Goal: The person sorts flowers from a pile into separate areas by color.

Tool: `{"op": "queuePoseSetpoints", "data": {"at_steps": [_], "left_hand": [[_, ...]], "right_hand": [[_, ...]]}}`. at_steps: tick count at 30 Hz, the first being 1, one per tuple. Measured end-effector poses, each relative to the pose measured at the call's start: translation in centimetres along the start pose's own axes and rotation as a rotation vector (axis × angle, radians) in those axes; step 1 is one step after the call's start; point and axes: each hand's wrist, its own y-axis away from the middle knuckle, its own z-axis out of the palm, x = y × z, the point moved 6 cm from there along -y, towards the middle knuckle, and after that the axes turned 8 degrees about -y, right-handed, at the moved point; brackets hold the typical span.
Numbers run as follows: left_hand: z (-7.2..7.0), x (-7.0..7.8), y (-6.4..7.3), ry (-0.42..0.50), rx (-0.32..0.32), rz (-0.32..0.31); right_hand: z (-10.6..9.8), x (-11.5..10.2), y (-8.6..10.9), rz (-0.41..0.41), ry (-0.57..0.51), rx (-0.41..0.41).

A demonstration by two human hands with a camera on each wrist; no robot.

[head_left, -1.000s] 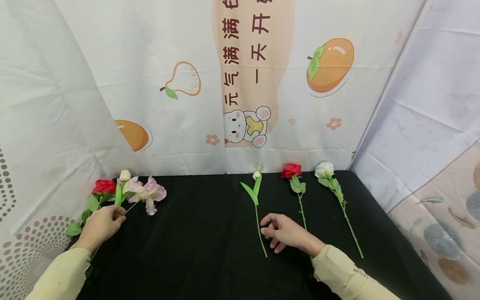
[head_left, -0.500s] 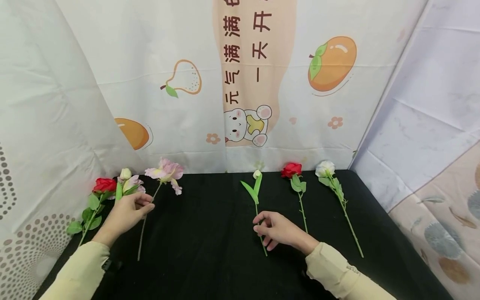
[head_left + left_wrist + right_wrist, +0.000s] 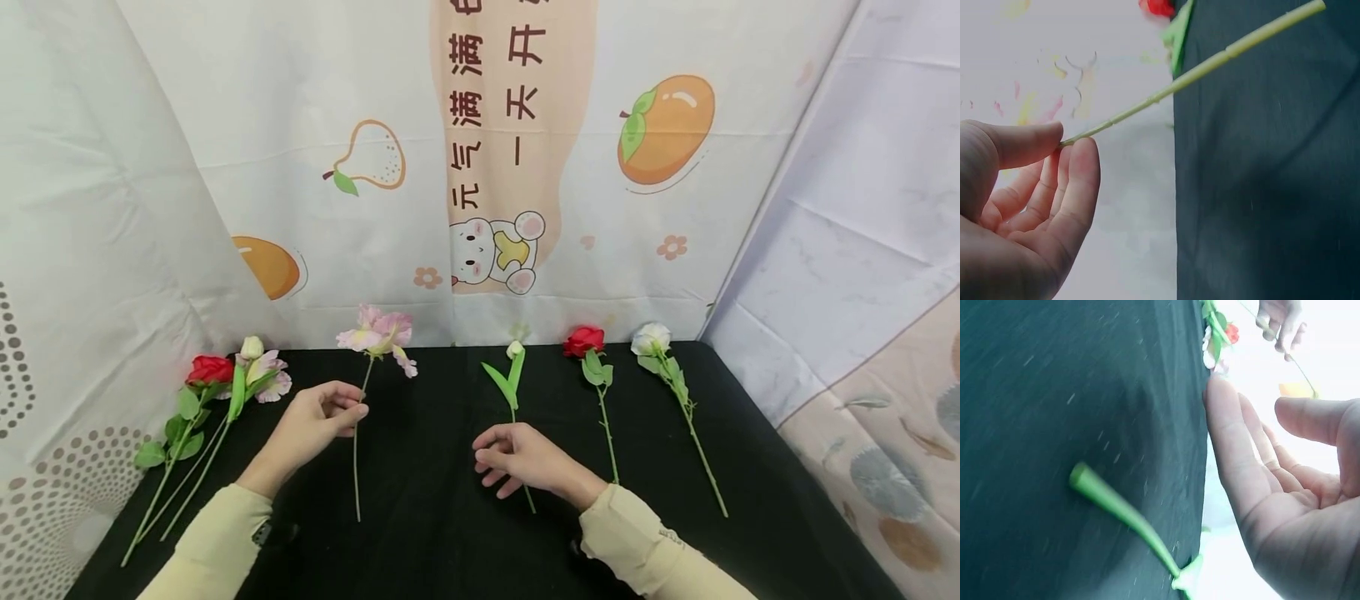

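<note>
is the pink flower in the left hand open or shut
Open: the pink flower spreads its petals wide, beyond the left hand.

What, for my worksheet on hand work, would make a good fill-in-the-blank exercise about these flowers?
The left hand pinches the pink flower by its ____.
The right hand holds ____.
The rightmost flower is ____ in colour.
Between it and the nearest tulip lies a ____ rose.

Missing words: stem; nothing; white; red.

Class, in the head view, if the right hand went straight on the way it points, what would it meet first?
The right hand would probably meet the thin pale-green stem of the pink ruffled flower pinched by the left hand, though depth is unclear.
</note>
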Motion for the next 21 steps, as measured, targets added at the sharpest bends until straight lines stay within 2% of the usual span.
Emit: {"op": "queuePoseSetpoints", "data": {"at_steps": [7,16,21], "left_hand": [[2.3,1.7,0.0,0.155,-0.039,0.039],[3.7,4.2,-0.8,0.263,-0.070,0.080],[4.4,4.5,-1.1,0.321,-0.069,0.086]], "right_hand": [[2.4,-0.3,-1.1,-0.002,-0.046,-0.039],[4.4,-1.0,-2.5,-0.035,-0.082,-0.063],[5.3,-1.0,-3.2,-0.048,-0.116,-0.057]]}}
